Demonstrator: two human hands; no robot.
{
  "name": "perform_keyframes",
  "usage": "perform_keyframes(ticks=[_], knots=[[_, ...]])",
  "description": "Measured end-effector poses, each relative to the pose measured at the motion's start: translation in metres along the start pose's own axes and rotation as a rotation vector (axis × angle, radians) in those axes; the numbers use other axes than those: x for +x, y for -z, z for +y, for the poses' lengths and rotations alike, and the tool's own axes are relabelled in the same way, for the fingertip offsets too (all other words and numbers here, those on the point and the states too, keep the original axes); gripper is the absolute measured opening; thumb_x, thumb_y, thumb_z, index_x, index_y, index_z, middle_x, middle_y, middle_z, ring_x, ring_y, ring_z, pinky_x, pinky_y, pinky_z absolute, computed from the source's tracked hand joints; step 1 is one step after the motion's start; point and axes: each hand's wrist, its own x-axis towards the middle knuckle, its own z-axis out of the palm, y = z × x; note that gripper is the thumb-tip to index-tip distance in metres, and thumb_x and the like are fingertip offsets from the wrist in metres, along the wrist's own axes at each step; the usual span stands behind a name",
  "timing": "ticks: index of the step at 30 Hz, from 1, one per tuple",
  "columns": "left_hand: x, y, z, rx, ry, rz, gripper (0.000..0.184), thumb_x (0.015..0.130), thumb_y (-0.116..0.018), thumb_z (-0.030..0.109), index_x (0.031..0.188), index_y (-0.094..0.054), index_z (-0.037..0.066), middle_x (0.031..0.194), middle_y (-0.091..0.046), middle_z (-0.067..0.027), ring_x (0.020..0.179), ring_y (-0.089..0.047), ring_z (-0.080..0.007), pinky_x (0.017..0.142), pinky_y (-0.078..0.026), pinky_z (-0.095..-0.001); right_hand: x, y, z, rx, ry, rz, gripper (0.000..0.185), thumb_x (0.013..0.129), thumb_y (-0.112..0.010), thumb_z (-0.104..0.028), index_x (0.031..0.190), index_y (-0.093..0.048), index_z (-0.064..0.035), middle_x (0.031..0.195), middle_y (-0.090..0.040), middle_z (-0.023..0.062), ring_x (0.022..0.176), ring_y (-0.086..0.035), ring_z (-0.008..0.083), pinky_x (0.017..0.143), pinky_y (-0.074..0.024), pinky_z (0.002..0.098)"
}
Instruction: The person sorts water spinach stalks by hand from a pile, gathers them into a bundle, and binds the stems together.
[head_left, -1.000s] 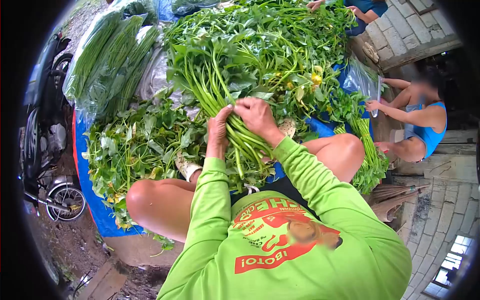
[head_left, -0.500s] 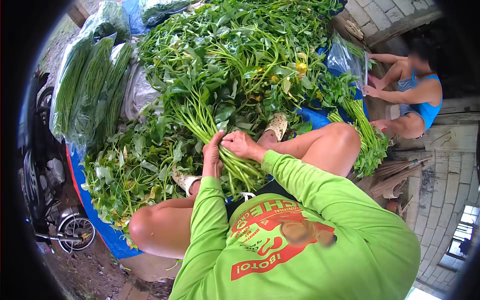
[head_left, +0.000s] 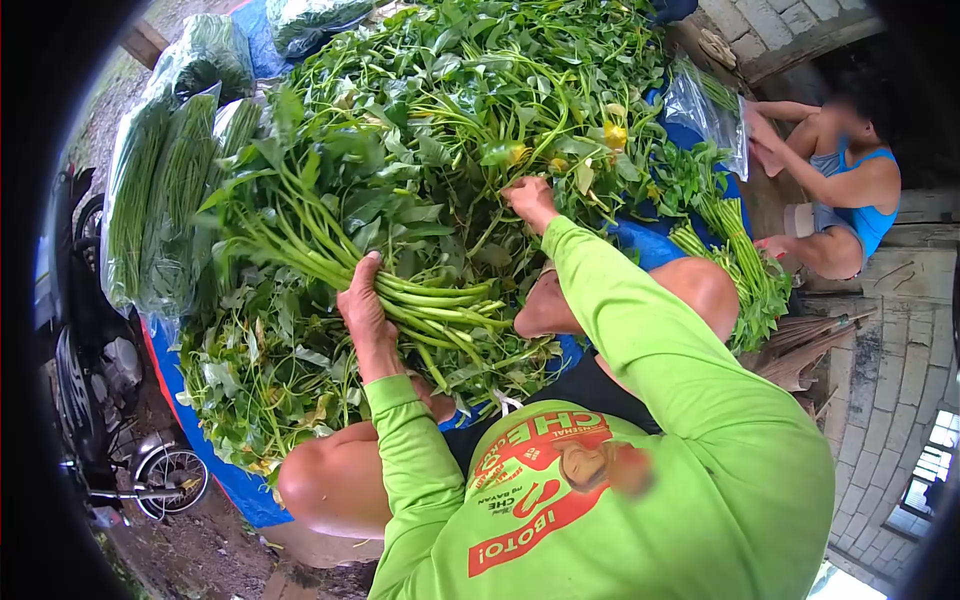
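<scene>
My left hand (head_left: 366,308) is wrapped round a bunch of leafy green stems (head_left: 325,255), whose cut ends point right and whose leaves fan out to the upper left. To the upper right of it, my right hand (head_left: 531,203) reaches into the large pile of greens (head_left: 450,110), its fingers bent together at some stems. Leaves hide what those fingertips hold, if anything. More loose greens (head_left: 270,385) lie between and left of my knees.
Bagged long green stems (head_left: 165,200) lie at the upper left on a blue tarp (head_left: 225,475). A motorcycle (head_left: 95,370) stands beyond its left edge. A co-worker (head_left: 850,195) sits at the right by a clear plastic bag (head_left: 705,115) and stacked bunches (head_left: 735,250).
My right hand has left the bunch and moved up and right into the pile. My left hand has carried the bunch leftward. The co-worker's hands have shifted by the bag.
</scene>
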Motion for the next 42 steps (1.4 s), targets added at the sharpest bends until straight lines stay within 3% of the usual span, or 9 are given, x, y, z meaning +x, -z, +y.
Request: perform_keyframes(ticks=[3,7,10,14,20,32,37,40,42], knots=[[-0.006,-0.008,-0.005,0.008,0.055,-0.040,0.023,0.090,-0.088,0.016,0.098,-0.076,-0.002,0.081,-0.073,-0.0073,0.063,-0.068,-0.0189,0.059,-0.057,-0.0334,0.004,0.003,-0.001,-0.042,-0.154,-0.060,0.029,0.089,-0.085,-0.033,0.095,-0.078,-0.0057,0.092,-0.078,0.0093,0.081,-0.072,0.0237,0.072,-0.0564,0.0435],[0.002,-0.015,-0.019,0.008,0.096,-0.075,0.024,0.089,-0.088,0.016,0.097,-0.074,-0.001,0.080,-0.071,-0.0068,0.061,-0.066,-0.0181,0.058,-0.056,-0.0324,0.002,0.014,-0.007,0.692,-0.547,-0.445,0.020,0.092,-0.082,-0.022,0.089,-0.063,-0.0182,0.077,-0.059,-0.0044,0.070,-0.058,0.0129,0.058,-0.0370,0.0341],[-0.002,-0.018,-0.014,-0.011,0.112,-0.099,0.024,0.089,-0.088,0.016,0.099,-0.074,-0.002,0.080,-0.071,-0.0066,0.060,-0.065,-0.0177,0.058,-0.055,-0.0321,-0.029,0.037,-0.028,0.702,-0.336,-0.416,0.018,0.093,-0.080,-0.019,0.103,-0.065,-0.0181,0.090,-0.064,-0.0039,0.082,-0.062,0.0129,0.068,-0.0445,0.0339],[0.001,-0.019,-0.013,-0.040,0.119,-0.108,0.025,0.089,-0.088,0.015,0.099,-0.073,-0.003,0.082,-0.071,-0.0075,0.061,-0.066,-0.0178,0.059,-0.056,-0.0330,-0.058,0.067,-0.055,0.942,-0.376,-0.564,0.027,0.098,-0.080,-0.017,0.120,-0.065,-0.0183,0.104,-0.069,-0.0031,0.094,-0.067,0.0164,0.092,-0.0541,0.0397],[-0.008,-0.016,-0.008,-0.030,0.096,-0.100,0.025,0.088,-0.088,0.014,0.100,-0.073,-0.002,0.081,-0.071,-0.0063,0.063,-0.066,-0.0175,0.059,-0.055,-0.0325,-0.053,0.030,-0.050,0.425,-0.419,-0.540,0.021,0.100,-0.075,-0.020,0.117,-0.069,-0.0091,0.109,-0.069,0.0055,0.090,-0.066,0.0196,0.078,-0.0587,0.0392],[-0.017,0.022,0.015,0.070,-0.049,-0.019,0.022,0.090,-0.087,0.015,0.097,-0.077,-0.003,0.085,-0.074,-0.0061,0.067,-0.068,-0.0164,0.062,-0.057,-0.0323,-0.078,-0.088,-0.075,0.637,-0.566,-0.357,0.034,0.093,-0.085,-0.030,0.103,-0.073,-0.0001,0.079,-0.071,0.0084,0.055,-0.065,0.0179,0.047,-0.0474,0.0379],[-0.019,0.017,0.020,0.043,-0.018,-0.046,0.021,0.089,-0.087,0.015,0.095,-0.076,-0.001,0.081,-0.072,-0.0043,0.064,-0.065,-0.0150,0.059,-0.054,-0.0321,-0.080,-0.081,-0.073,0.252,-0.311,0.087,0.050,0.106,-0.063,-0.038,0.130,-0.063,0.0050,0.127,-0.072,0.0312,0.115,-0.072,0.0470,0.100,-0.0564,0.0498],[-0.020,0.009,0.022,0.005,-0.001,-0.070,0.021,0.090,-0.087,0.016,0.095,-0.076,-0.001,0.081,-0.071,-0.0042,0.064,-0.065,-0.0148,0.059,-0.053,-0.0316,-0.069,-0.043,-0.047,0.539,-0.158,0.194,0.033,0.114,-0.053,-0.035,0.124,-0.064,-0.0056,0.094,-0.068,0.0105,0.079,-0.069,0.0215,0.077,-0.0610,0.0392],[-0.016,0.006,0.019,0.024,0.004,-0.082,0.022,0.091,-0.086,0.017,0.096,-0.076,-0.001,0.079,-0.072,-0.0049,0.061,-0.065,-0.0158,0.058,-0.054,-0.0315,-0.102,0.032,-0.089,0.758,-0.195,0.224,0.029,0.115,-0.051,-0.035,0.117,-0.063,-0.0083,0.081,-0.053,-0.0008,0.064,-0.051,0.0096,0.057,-0.0520,0.0296]])
